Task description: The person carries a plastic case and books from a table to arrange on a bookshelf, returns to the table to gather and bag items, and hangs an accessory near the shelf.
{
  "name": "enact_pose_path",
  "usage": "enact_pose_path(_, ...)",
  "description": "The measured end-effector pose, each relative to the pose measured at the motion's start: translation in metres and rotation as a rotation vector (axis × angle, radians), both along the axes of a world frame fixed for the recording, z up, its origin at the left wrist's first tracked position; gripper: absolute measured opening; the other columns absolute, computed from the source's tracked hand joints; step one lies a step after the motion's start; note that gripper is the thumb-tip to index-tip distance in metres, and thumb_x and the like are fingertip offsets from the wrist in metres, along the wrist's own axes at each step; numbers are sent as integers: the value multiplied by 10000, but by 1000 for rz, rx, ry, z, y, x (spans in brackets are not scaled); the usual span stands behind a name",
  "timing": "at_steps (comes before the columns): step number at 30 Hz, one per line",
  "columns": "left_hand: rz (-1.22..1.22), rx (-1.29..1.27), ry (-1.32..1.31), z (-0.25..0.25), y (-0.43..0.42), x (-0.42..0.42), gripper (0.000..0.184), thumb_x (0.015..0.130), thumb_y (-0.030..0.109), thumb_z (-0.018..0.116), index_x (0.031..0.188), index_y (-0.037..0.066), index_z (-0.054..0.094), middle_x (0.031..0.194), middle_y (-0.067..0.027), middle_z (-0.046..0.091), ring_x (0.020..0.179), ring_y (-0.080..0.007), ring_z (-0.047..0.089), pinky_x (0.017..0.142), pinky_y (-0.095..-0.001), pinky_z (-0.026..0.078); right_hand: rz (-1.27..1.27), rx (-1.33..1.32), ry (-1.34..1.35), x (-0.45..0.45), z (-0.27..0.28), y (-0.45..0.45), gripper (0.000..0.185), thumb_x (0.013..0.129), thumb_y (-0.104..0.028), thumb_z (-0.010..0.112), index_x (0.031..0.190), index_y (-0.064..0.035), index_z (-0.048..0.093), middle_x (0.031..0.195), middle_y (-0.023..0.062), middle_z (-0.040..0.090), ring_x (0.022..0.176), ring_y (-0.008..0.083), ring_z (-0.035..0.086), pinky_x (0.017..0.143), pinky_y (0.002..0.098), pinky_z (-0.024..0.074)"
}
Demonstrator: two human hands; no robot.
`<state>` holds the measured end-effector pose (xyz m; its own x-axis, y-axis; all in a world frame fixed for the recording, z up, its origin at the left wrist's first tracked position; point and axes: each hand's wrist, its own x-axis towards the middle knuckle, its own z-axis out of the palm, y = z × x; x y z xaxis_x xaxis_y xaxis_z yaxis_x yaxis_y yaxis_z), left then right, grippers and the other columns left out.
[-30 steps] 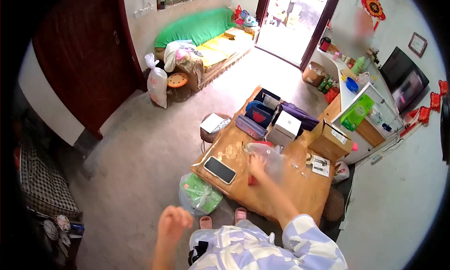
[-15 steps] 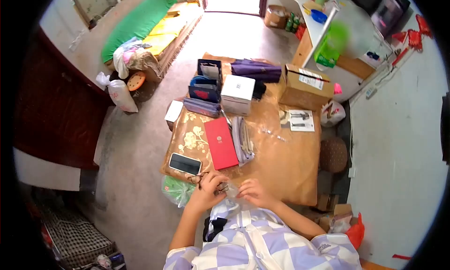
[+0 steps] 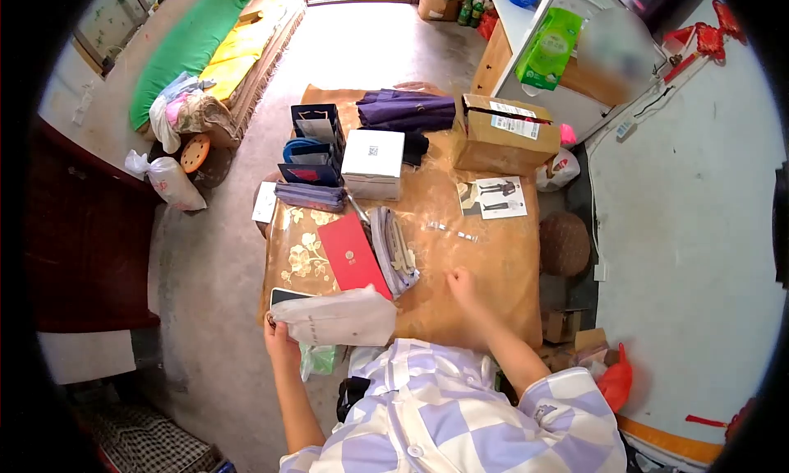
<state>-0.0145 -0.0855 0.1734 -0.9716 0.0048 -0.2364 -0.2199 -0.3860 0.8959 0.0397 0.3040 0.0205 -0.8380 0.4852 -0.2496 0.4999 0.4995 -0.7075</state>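
Note:
My left hand is closed on one end of a whitish pouch with faint print on it. The pouch stretches to the right over the table's near edge and partly covers a phone. A small brown bit shows at my left fingertips; whether it is part of the eyeglasses seen earlier I cannot tell. My right hand is closed in a fist above the bare tabletop, apart from the pouch, with nothing visible in it. Just beyond the pouch lie a red flat box and a folded grey cloth.
On the table stand a white box, dark blue gift bags, a folded purple umbrella and a cardboard box. Printed cards lie at the right. A brown stool is beside the table.
The hands have parted: my left hand moved left with the pouch, which now hangs spread out, and my right moved right and forward. The eyeglasses no longer show clearly. The view has shifted.

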Motion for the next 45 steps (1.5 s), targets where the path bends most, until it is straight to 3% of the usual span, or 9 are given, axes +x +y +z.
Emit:
enact_pose_path(2,43,220,-133,-16,3,-6,376,842,233,539,1145,31,446,1133,-70,517,1040,-204,514,867,-362,431,77,256,298,-16,-19,9,253,718,-149,618,936,-32,564,1008,154,559,902,271,545,819,428,414)
enact_pose_path(8,21,261,-342,-83,4,-16,332,870,302,475,1143,114,450,1113,-66,533,1021,-214,516,857,-407,417,83,817,159,-61,-22,22,262,705,-114,583,959,-49,562,1063,153,533,1005,305,486,933,425,303)
enact_pose_path(13,34,22,-432,-96,17,-14,168,824,189,572,951,122,485,853,12,530,739,-103,516,583,-226,443,99,382,-235,-64,-3,5,186,716,-112,582,882,-38,541,922,127,566,930,292,520,830,430,383)
enact_pose_path(17,-138,-175,-397,-101,14,-14,210,832,167,561,1020,115,486,887,32,528,781,-77,519,624,-240,466,-129,-11,159,-22,-99,3,103,732,-51,569,819,-11,532,815,117,579,761,266,564,681,387,449)
enact_pose_path(21,-95,-188,-350,-98,25,-25,158,818,137,592,927,76,495,747,30,492,605,-59,451,495,-192,368,-15,-116,184,11,-83,-8,146,703,6,596,836,-3,535,748,117,569,621,197,565,577,307,456)
enact_pose_path(30,-206,-161,-384,-104,-16,-29,131,827,160,577,905,90,498,787,17,523,675,-79,506,550,-225,448,-191,149,288,5,-55,-14,224,728,-108,651,898,-13,541,785,101,580,676,175,569,614,290,453)
enact_pose_path(35,-197,50,-347,-85,-47,-14,137,829,183,582,903,119,486,830,17,535,728,-91,516,590,-233,430,-143,-839,115,-25,29,-72,371,798,-258,627,1034,-3,499,978,118,585,874,155,559,711,289,455)
enact_pose_path(38,-337,25,-284,-75,-37,-7,166,814,180,606,906,117,483,821,35,530,741,-78,516,611,-233,433,134,-765,297,-25,61,-127,420,787,-230,644,1099,-7,473,995,108,575,911,173,551,785,305,440)
enact_pose_path(45,-538,-198,-199,-65,5,-9,172,827,165,576,959,68,524,817,17,531,720,-64,501,612,-208,425,-348,-1000,189,-8,62,-59,447,774,-188,644,1144,-21,457,1055,101,551,954,220,538,831,361,435)
